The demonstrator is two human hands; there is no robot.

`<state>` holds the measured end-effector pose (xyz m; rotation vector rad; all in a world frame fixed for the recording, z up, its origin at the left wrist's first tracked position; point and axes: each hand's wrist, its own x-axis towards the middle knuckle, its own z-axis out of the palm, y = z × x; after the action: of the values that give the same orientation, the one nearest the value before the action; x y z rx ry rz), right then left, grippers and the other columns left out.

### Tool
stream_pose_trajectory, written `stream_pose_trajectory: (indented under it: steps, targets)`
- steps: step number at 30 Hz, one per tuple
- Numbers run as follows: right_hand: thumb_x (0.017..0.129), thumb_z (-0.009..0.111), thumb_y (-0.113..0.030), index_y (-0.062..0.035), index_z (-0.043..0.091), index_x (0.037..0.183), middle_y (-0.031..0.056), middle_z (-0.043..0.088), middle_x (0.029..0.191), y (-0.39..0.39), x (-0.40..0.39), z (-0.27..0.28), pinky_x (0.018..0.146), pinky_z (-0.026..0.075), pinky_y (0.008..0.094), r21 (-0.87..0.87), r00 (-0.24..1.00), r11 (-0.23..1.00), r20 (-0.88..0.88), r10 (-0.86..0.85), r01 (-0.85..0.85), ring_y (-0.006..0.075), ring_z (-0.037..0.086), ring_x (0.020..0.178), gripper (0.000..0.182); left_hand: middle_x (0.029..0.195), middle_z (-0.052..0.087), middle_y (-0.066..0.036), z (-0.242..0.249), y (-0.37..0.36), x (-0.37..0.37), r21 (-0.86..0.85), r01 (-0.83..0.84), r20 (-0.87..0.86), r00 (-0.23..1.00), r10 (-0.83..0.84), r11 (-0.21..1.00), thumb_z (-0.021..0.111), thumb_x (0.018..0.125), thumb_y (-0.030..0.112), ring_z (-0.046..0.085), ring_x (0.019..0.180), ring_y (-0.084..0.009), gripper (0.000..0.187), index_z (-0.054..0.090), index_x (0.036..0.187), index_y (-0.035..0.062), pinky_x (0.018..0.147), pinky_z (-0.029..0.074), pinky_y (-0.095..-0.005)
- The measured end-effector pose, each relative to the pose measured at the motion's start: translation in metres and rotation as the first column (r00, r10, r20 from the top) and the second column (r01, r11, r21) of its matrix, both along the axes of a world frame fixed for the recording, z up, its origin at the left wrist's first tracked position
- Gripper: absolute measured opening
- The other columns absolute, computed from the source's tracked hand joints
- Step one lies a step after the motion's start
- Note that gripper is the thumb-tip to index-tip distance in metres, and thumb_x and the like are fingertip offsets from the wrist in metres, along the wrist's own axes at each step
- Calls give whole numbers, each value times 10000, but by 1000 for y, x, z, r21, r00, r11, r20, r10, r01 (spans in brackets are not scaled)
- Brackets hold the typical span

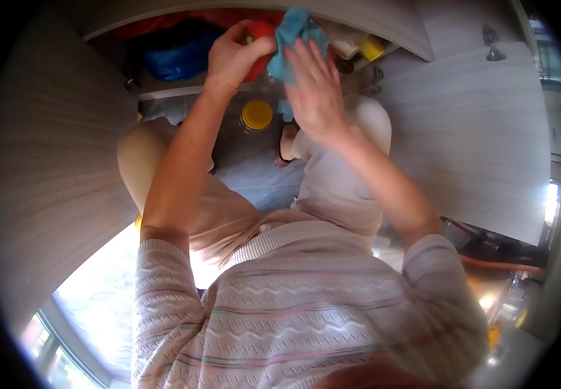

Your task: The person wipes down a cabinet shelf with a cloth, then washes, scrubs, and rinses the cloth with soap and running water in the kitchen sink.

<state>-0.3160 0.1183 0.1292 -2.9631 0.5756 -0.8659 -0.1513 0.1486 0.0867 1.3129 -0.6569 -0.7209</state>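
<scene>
Pale knit sweater (pixel 293 324) — wavy pastel stripes — sleeves pushed up, light trousers (pixel 338 188).
</scene>
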Motion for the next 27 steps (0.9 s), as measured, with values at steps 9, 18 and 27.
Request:
stream_pose_trajectory:
  steps: [9,18,27]
  targets:
    - [785,458,-248,9,578,883,108,623,811,-83,16,14,669,435,322,939,996,334,-94,6,87,241,590,815,301,972,551,-69,34,23,-33,1,256,301,922,-244,967,705,546,217,517,866,-146,655,502,1131,3,799,402,-252]
    - [786,552,-158,-41,536,1084,89,559,1054,-47,-66,2,838,426,289,764,894,477,300,333,-434,184,543,956,321,1023,536,-75,58,35,-33,-147,585,46,810,-585,798,664,515,309,518,892,-164,746,473,1172,10,805,392,-249]
    - [836,503,-177,-15,490,1128,94,552,1075,-38,-93,3,859,429,289,814,889,-375,346,-299,-443,183,542,963,335,837,569,-48,39,26,12,-334,185,-256,926,-278,924,575,699,289,544,666,-125,526,462,1130,8,558,448,-234]
